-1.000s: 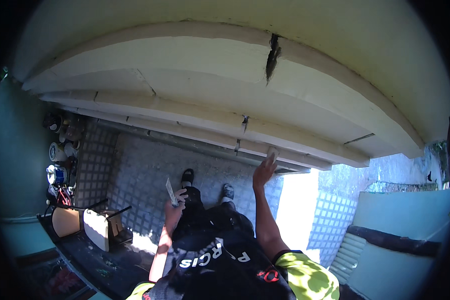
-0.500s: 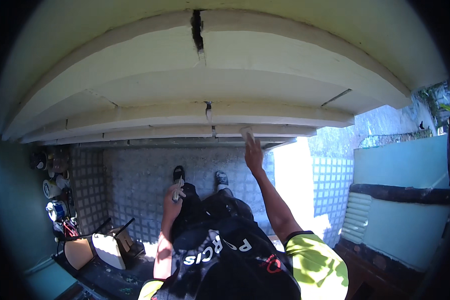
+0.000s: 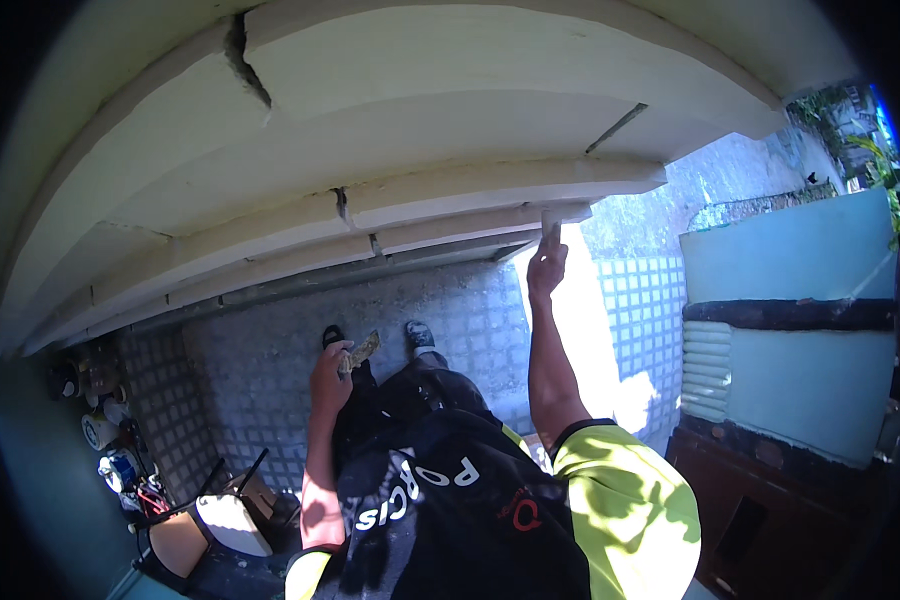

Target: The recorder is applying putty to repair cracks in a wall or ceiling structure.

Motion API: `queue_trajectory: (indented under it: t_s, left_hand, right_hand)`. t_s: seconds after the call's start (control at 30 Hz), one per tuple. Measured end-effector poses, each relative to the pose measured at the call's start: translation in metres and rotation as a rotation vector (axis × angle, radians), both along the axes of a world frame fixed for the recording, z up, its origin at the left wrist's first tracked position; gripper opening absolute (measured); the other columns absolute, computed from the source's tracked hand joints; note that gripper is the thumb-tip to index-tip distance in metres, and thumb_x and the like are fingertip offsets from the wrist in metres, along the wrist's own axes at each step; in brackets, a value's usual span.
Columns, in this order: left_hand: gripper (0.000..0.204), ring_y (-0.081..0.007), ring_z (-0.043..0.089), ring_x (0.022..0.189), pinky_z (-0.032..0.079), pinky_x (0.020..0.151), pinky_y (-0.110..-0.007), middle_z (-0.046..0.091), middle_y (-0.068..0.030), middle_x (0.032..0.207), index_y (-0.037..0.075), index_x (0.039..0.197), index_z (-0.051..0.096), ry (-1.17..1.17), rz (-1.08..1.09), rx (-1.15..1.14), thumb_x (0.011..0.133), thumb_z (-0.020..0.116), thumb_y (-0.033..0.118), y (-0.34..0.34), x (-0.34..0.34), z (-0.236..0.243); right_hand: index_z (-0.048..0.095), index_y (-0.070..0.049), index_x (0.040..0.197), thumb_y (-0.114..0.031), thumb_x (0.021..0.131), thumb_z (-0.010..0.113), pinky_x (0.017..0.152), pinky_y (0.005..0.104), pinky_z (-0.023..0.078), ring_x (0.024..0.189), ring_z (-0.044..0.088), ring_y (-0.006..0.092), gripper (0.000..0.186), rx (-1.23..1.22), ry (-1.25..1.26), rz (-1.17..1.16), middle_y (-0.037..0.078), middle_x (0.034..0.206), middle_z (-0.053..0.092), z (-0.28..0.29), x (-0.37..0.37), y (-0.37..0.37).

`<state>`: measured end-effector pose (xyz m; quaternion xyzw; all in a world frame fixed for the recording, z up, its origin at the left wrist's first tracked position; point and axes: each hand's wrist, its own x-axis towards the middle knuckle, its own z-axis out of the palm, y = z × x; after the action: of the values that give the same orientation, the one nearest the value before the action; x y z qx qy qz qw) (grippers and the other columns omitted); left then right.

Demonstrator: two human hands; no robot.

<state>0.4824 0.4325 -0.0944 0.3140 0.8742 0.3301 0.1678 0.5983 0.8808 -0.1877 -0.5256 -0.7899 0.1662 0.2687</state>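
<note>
My right hand (image 3: 547,268) reaches up, closed around a putty knife (image 3: 550,226). Its pale blade lies against the lower cream-painted board (image 3: 450,222), close to that board's right end. Low on the left, in front of my legs, my left hand (image 3: 331,378) grips a second putty knife (image 3: 364,352). That blade is flat and smeared with a pale, dirty coating. Boards overlap in long steps across the wall (image 3: 450,110). A dark crack (image 3: 244,60) splits the upper board, and smaller gaps (image 3: 341,204) show in the lower ones.
Two chairs (image 3: 232,524) stand at the lower left. Behind them, paint cans (image 3: 117,470) and other containers line the left wall. Grey patterned paving (image 3: 270,340) lies underfoot, sunlit to the right. A pale blue low wall (image 3: 790,250) with a dark ledge runs along the right.
My right hand has slid the putty knife rightward along the board toward its end. The left hand's putty knife has turned, so its blade now points up and right. The view has tilted and shifted right.
</note>
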Motion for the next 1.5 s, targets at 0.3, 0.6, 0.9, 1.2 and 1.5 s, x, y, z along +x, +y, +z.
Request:
queue_trajectory:
  t_s: [0.3,0.6,0.9,1.2,1.5]
  left_hand:
    - [0.034,-0.0330,0.063,0.109,0.049,0.094,-0.037,0.065,-0.0105,0.118,0.004,0.111,0.063,-0.140,-0.094,-0.057,0.082,0.050,-0.008,0.004,0.004,-0.015]
    - [0.038,-0.0339,0.062,0.110,0.047,0.098,-0.037,0.065,-0.0137,0.118,0.002,0.111,0.063,-0.188,-0.082,-0.023,0.079,0.047,-0.010,0.005,0.011,-0.019]
    - [0.036,-0.0347,0.061,0.113,0.046,0.099,-0.038,0.065,-0.0136,0.118,0.001,0.103,0.066,-0.181,-0.024,0.007,0.075,0.047,-0.011,0.007,0.018,-0.009]
    - [0.040,-0.0351,0.060,0.117,0.046,0.100,-0.039,0.064,-0.0139,0.120,0.002,0.104,0.065,-0.171,-0.010,0.012,0.071,0.047,-0.013,0.002,0.022,-0.018]
    - [0.040,-0.0368,0.063,0.107,0.048,0.095,-0.037,0.065,-0.0168,0.114,-0.001,0.106,0.062,-0.141,0.011,0.086,0.070,0.049,-0.013,-0.013,0.023,-0.028]
  right_hand:
    - [0.051,-0.012,0.136,-0.032,0.093,0.055,0.064,0.0495,0.056,0.078,0.069,0.0379,0.048,0.006,-0.356,0.387,0.021,0.096,0.064,-0.001,0.001,0.033]
    - [0.049,-0.011,0.131,-0.042,0.094,0.056,0.062,0.0519,0.053,0.073,0.069,0.0391,0.049,-0.050,-0.248,0.027,0.021,0.083,0.066,-0.002,0.018,0.073]
    - [0.055,-0.014,0.129,-0.032,0.098,0.053,0.057,0.0512,0.053,0.068,0.068,0.0399,0.036,-0.035,-0.207,-0.162,0.020,0.077,0.063,0.002,0.032,0.097]
    - [0.056,-0.014,0.130,-0.033,0.101,0.047,0.057,0.0498,0.053,0.067,0.068,0.0381,0.036,0.106,-0.286,0.106,0.020,0.078,0.063,-0.008,0.020,0.089]
    - [0.055,-0.014,0.125,-0.031,0.100,0.051,0.055,0.0501,0.051,0.067,0.067,0.0385,0.031,0.134,-0.291,0.051,0.019,0.075,0.062,-0.006,0.038,0.120]
